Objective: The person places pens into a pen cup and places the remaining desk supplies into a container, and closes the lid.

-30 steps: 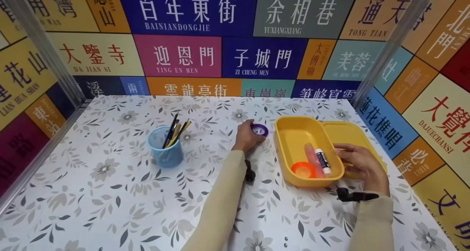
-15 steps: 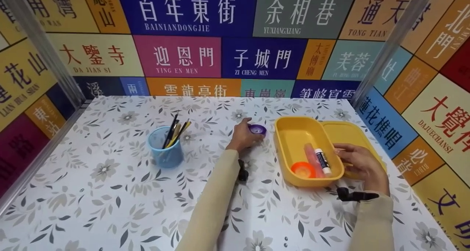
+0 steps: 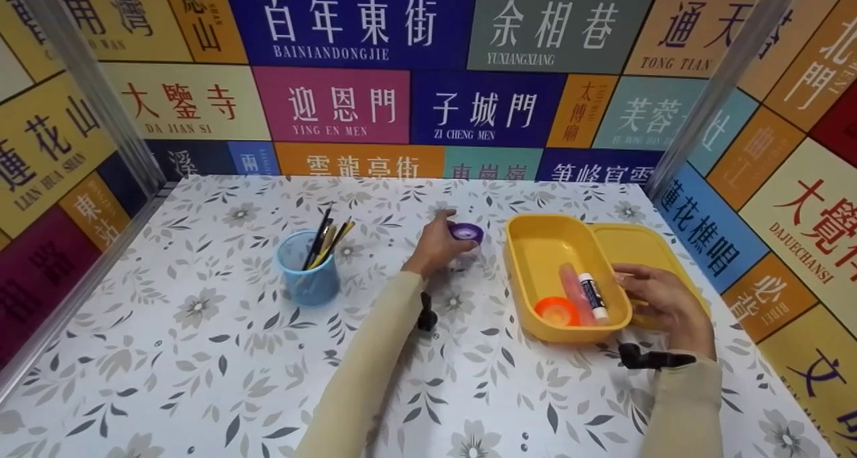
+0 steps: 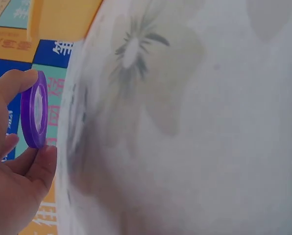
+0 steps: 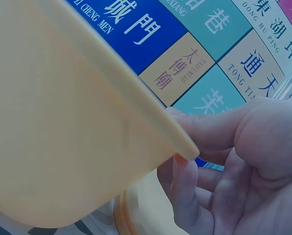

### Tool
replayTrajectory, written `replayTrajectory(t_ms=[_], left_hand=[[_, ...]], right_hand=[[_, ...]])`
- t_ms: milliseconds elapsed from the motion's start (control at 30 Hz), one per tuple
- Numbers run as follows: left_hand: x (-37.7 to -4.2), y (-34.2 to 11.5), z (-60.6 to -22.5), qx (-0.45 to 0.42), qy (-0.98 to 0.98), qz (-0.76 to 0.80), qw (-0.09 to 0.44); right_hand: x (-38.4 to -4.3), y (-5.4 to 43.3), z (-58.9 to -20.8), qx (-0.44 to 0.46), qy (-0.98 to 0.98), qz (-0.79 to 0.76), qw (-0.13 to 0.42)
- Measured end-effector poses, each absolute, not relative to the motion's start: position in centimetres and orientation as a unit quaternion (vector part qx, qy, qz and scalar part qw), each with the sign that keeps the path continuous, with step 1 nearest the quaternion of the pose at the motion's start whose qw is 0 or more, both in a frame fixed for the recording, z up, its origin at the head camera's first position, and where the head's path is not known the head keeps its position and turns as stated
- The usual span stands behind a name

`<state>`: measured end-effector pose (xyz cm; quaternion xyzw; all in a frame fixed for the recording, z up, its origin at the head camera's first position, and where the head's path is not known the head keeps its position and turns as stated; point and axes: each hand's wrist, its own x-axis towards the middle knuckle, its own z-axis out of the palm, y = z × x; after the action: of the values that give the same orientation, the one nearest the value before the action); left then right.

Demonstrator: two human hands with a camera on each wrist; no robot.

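Observation:
A roll of purple tape [image 3: 466,233] is pinched between the thumb and fingers of my left hand [image 3: 436,245]; the left wrist view shows the roll [image 4: 34,110] edge-on, with the palm of the hand [image 4: 16,166] behind it. To the right stands a yellow plastic box [image 3: 543,247], without its lid on. My right hand [image 3: 669,305] holds that box by its right rim, and in the right wrist view the fingers [image 5: 185,191] grip the rim's edge. Inside the box lie an orange tape roll [image 3: 557,311], a pinkish translucent stick [image 3: 576,290] and a glue stick [image 3: 593,297].
A light blue mesh cup [image 3: 308,277] with several pencils or brushes [image 3: 327,240] stands on the left. The yellow lid [image 3: 643,247] lies beside the box, partly behind the right hand. Sign-covered panels [image 3: 348,103] border the flower-patterned table [image 3: 221,351].
My left hand, still holding the purple tape roll, has drifted slightly left, away from the box. The right hand stays at the box rim. The head view has shifted a little.

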<state>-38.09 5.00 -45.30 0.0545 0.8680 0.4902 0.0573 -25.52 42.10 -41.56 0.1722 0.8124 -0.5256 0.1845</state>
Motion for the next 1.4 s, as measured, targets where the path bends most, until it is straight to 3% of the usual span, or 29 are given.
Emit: replayTrajectory(t_ms=[367, 767, 1400], left_hand=[[-37.2, 5.1, -43.4, 0.070, 0.869, 0.485, 0.077], [-36.2, 5.2, -42.6, 0.145, 0.872, 0.465, 0.034], [-33.9, 7.1, -41.8, 0.210, 0.878, 0.429, 0.033]], right_hand=[[-25.5, 42.0, -41.7, 0.181, 0.806, -0.531, 0.188], [-25.8, 42.3, -41.6, 0.181, 0.799, -0.540, 0.192], [-26.1, 42.3, -41.7, 0.172, 0.790, -0.555, 0.197]])
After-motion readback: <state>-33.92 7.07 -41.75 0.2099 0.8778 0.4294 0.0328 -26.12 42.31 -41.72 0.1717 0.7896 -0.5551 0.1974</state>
